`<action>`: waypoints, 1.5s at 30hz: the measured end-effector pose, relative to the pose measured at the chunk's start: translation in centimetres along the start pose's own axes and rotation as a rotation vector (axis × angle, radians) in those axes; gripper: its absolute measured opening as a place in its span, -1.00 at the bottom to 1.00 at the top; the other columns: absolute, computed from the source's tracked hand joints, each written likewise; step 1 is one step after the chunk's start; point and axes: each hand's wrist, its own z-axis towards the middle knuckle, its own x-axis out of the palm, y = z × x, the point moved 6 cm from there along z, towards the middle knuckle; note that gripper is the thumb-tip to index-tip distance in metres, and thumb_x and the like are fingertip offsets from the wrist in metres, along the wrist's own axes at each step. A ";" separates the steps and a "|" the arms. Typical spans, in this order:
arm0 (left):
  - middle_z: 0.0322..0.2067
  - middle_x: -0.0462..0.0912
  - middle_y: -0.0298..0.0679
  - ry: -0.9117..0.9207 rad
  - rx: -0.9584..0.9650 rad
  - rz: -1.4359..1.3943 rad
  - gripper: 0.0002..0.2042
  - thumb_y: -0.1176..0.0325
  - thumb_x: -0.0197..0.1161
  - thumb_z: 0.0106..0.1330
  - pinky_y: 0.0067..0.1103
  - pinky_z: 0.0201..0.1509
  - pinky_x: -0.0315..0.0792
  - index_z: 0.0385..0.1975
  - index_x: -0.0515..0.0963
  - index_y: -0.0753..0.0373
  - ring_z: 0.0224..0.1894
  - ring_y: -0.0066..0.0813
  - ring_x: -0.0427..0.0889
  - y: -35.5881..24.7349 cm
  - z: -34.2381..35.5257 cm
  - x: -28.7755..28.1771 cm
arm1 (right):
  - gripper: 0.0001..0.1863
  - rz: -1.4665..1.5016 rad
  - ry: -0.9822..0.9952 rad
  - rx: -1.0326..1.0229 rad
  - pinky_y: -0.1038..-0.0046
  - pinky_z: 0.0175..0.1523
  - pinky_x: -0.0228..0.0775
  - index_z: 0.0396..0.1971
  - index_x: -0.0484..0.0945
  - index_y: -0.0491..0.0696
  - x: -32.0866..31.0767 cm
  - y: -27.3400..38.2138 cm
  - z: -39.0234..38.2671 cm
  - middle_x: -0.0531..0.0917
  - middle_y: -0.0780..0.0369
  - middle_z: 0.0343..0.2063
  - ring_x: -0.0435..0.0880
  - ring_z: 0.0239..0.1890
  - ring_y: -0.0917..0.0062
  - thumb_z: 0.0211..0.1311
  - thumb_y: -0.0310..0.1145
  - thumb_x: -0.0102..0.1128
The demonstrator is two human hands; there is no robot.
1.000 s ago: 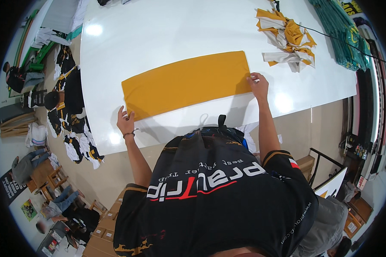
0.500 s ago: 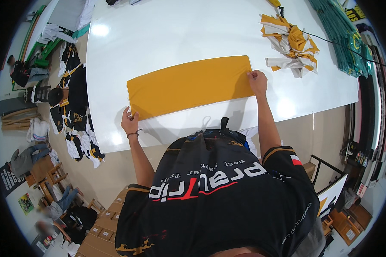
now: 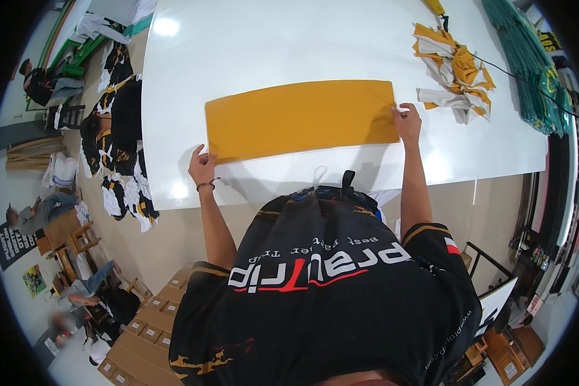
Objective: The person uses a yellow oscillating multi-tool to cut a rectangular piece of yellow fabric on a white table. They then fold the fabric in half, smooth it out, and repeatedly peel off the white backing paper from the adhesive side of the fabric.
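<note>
A long mustard-yellow fabric panel (image 3: 302, 119) lies flat and smooth on the white table (image 3: 238, 45), its upper edge slightly curved. At its lower left corner is my left hand (image 3: 202, 168), closed on the edge with the thumb on the cloth. My right hand (image 3: 408, 123) pinches the panel's right edge, a little above the lower corner. What the fingertips do under the cloth is hidden.
To the far right lie a crumpled heap of yellow and white fabric pieces (image 3: 460, 71), a dark cord and a stack of green bundled material (image 3: 527, 71). Left of the table, people sit near black, white and yellow garments (image 3: 119, 128). Cardboard boxes (image 3: 148, 328) stand lower left.
The view has shifted, so the table sits further right in it. The panel lies straighter and smoother, its left-side wrinkles gone. Both hands stay at its ends.
</note>
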 end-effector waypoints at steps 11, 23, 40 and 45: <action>-0.44 0.70 -0.24 -0.012 -0.012 -0.085 -0.57 0.55 0.37 0.23 -0.67 -0.38 0.53 0.13 0.53 0.35 -0.49 -0.61 0.63 0.9 -0.7 -0.2 | -0.59 0.066 0.105 -0.068 0.39 -0.24 0.51 -0.01 0.56 -0.05 -0.7 -1.5 -1.0 0.72 0.19 -0.50 0.70 -0.41 0.48 0.14 -0.32 0.42; -0.43 0.70 -0.24 -0.009 -0.056 -0.061 -0.53 0.54 0.37 0.17 -0.64 -0.33 0.57 0.13 0.54 0.32 -0.45 -0.55 0.67 2.2 -0.7 -0.3 | -0.61 0.044 0.120 -0.076 0.43 -0.38 0.42 -0.05 0.57 -0.10 -0.7 -1.5 -0.9 0.63 0.25 -0.62 0.58 -0.56 0.57 0.14 -0.31 0.41; -0.06 0.56 -0.14 -0.071 0.331 0.454 -0.70 0.29 0.39 0.23 -0.36 0.12 0.45 -0.05 0.64 0.19 0.02 -0.18 0.53 -1.2 1.0 1.1 | -0.71 -0.079 -0.337 0.128 0.23 -0.08 0.55 -0.14 0.68 0.09 -7.9 -5.9 4.8 0.69 0.17 -0.32 0.71 -0.18 0.25 0.10 -0.25 0.37; -0.08 0.59 -0.22 -0.093 0.253 0.430 -0.75 0.30 0.37 0.27 -0.46 -0.12 0.48 -0.08 0.66 0.18 -0.04 -0.32 0.58 -4.2 1.3 0.6 | -0.76 -0.301 -0.361 -0.043 0.23 0.00 0.49 -0.17 0.70 0.13 -8.0 -5.2 7.4 0.57 0.19 -0.20 0.58 -0.03 0.25 0.14 -0.37 0.26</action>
